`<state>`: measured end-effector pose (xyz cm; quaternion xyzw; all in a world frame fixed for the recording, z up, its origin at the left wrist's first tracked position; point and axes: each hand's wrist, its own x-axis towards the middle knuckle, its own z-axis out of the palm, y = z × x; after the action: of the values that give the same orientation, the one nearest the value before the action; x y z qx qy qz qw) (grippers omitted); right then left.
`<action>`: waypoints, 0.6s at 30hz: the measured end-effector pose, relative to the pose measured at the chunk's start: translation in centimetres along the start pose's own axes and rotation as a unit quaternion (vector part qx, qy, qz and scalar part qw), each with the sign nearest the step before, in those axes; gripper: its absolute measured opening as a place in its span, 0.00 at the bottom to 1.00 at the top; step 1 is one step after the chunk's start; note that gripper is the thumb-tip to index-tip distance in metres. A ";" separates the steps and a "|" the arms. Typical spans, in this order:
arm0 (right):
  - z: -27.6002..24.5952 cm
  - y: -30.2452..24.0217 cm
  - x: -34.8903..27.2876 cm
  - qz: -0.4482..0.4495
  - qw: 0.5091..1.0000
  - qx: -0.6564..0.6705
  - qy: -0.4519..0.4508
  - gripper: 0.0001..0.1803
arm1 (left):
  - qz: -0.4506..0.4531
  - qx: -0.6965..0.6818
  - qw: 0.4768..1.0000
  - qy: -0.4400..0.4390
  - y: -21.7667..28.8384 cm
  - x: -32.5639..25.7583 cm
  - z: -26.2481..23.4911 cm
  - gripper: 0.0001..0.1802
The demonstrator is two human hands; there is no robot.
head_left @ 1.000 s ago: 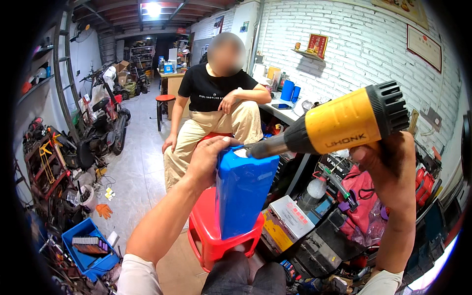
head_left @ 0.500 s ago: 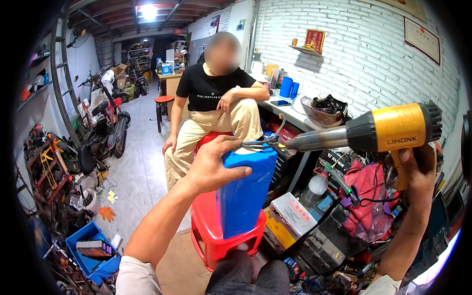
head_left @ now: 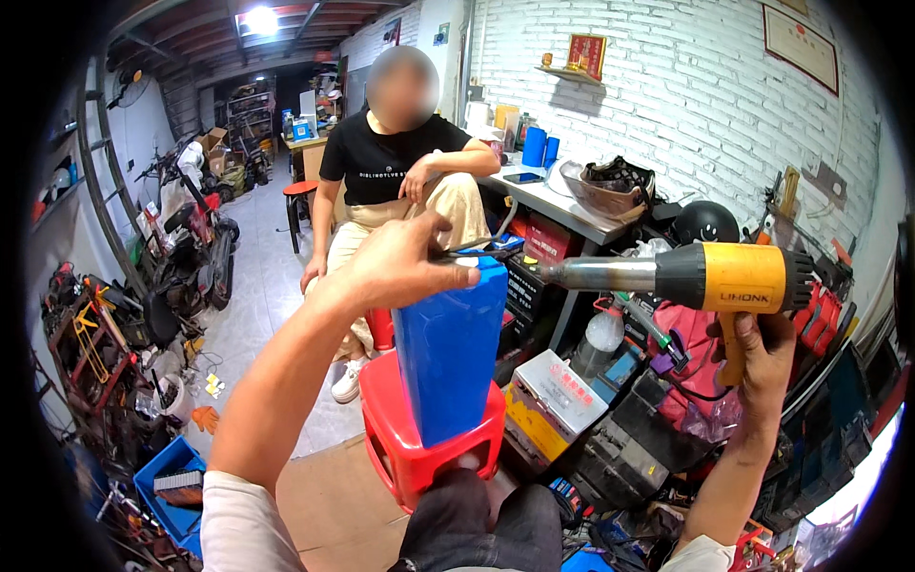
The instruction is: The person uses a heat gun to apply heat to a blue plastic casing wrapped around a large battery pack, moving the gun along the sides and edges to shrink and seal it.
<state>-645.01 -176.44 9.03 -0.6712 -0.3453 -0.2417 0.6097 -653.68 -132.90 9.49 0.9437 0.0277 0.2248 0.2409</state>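
Observation:
A tall blue-wrapped battery pack (head_left: 451, 362) stands upright on a red plastic stool (head_left: 389, 434) in front of my knees. My left hand (head_left: 405, 262) is closed at its upper end, thumb along the top edge and fingers behind. Dark cables (head_left: 477, 254) come out by those fingers; how they lie in the hand is hidden. My right hand (head_left: 765, 353) grips the handle of a yellow and black heat gun (head_left: 743, 276). Its metal nozzle points left at the pack's top, a small gap away.
Facing me sits a person in a black shirt (head_left: 400, 157). A workbench (head_left: 581, 214) runs along the white brick wall. Right of the stool are a grey toolbox (head_left: 556, 396) and a clear bottle (head_left: 600, 338). A blue crate (head_left: 170, 496) and piled parts lie at left.
The view has swung slightly right. My left hand sits higher at the pack's top, with the thumb raised to its edge. The heat gun is more level and slightly lower.

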 end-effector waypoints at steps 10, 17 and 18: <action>1.4 2.7 -1.7 0.043 0.996 0.056 0.054 0.22 | 0.024 0.132 0.990 0.040 2.3 2.8 2.4 0.25; 1.4 4.5 -1.6 0.075 0.996 0.052 0.018 0.22 | -0.015 0.009 0.998 0.063 0.0 3.4 3.1 0.26; 1.8 4.6 -1.6 0.087 0.994 0.062 0.021 0.23 | -0.013 -0.029 0.997 0.074 0.0 3.2 3.1 0.28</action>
<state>-642.78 -175.03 4.58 -0.6543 -0.2874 -0.1802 0.6759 -649.50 -133.77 8.38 0.9165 0.0514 0.2919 0.2687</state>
